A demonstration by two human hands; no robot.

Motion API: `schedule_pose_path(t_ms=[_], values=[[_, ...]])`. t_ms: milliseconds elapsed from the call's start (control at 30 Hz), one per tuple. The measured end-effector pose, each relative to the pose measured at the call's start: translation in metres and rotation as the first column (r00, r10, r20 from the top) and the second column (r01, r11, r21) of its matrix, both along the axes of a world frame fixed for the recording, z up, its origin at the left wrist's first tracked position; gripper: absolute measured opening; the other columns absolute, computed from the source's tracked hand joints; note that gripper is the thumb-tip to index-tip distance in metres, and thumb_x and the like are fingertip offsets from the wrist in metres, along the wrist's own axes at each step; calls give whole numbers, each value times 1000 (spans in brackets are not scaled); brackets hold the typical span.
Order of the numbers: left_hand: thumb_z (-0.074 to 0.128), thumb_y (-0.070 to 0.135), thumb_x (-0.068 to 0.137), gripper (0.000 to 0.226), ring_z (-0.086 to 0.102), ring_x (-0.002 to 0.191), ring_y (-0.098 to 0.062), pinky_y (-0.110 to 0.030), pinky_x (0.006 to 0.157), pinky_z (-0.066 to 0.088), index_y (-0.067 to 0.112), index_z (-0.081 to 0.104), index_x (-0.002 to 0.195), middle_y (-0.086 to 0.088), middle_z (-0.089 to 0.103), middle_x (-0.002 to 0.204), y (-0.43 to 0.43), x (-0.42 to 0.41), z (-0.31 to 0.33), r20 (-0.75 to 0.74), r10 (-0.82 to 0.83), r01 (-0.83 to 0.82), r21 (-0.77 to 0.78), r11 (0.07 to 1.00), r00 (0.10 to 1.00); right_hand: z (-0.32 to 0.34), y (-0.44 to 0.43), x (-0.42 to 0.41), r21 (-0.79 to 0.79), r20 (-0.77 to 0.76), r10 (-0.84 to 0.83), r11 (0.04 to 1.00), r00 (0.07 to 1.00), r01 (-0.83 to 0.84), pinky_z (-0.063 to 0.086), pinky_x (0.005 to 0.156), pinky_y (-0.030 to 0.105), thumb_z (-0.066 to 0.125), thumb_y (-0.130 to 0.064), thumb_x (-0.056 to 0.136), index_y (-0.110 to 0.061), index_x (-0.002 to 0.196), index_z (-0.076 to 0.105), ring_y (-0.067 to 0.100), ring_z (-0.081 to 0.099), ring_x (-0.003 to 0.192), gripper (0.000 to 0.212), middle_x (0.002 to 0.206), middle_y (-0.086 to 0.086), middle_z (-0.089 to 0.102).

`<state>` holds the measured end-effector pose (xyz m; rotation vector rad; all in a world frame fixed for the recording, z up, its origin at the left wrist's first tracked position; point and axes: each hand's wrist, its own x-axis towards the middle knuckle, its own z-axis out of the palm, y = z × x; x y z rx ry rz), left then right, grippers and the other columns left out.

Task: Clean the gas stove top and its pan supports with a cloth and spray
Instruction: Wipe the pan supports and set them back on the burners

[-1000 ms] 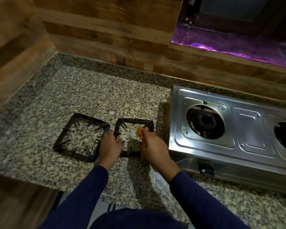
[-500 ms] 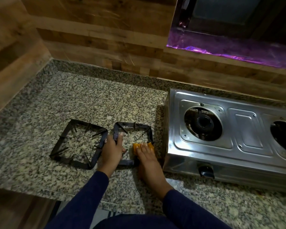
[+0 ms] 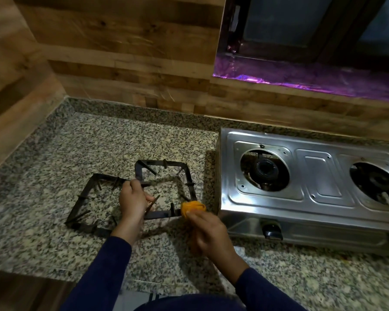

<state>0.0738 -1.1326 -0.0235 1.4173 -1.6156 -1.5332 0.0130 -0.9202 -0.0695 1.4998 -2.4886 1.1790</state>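
While my left hand point(image 3: 134, 199) fingers grip the right pan support point(image 3: 164, 189), right hand point(image 3: 208, 234) fingers pinch orange cloth point(image 3: 192, 208) against its near corner, on the table point(image 3: 54, 153).

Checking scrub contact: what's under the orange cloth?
The orange cloth sits on the near-right corner of the right pan support, held by the right hand. The corner itself is covered; granite counter lies beneath.

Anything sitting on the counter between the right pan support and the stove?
Nothing: in the head view only a narrow strip of bare granite counter separates the right pan support from the stove. The cloth sits at that support's near-right corner.
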Motion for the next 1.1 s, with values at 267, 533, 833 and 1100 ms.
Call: schedule_pose_path(t_ms=[267, 533, 833, 1100], values=[[31, 34, 103, 36, 57, 75, -26, -35, 64, 47, 7, 56, 99, -12, 60, 82, 19, -11, 40, -186, 140, -106, 180, 978, 973, 66, -45, 28, -6, -341, 213, 974, 916, -229, 47, 83, 43, 54, -11, 97, -7, 127, 62, 28, 60, 110, 31, 124, 13, 64], [32, 35, 104, 34, 53, 47, -18, -30, 45, 47, 11, 54, 95, -4, 56, 55, 51, -5, 94, -283, 40, 10, 176, 984, 958, 143, 59, -15, -430, -262, -212, 899, 942, 83, 48, 95, 37, 49, 2, 89, -2, 119, 67, 12, 55, 119, 35, 123, 4, 60], [31, 24, 106, 31, 48, 35, -9, -20, 37, 38, 5, 48, 89, -15, 57, 56, 131, -25, 111, -241, -387, 361, -148, 921, 890, 160, 170, -89, -180, -73, -321, 935, 944, 305, 53, 89, 38, 48, 3, 77, -24, 107, 73, 19, 66, 102, 48, 109, -5, 69], [34, 26, 105, 29, 46, 32, -10, -20, 35, 36, 13, 50, 85, -6, 56, 43, 252, -66, 100, -191, -590, 557, -201, 806, 784, 148, 246, -110, -148, -8, -540, 833, 842, 533, 50, 82, 21, 63, 1, 82, -23, 103, 76, 12, 66, 91, 34, 95, -5, 71]])
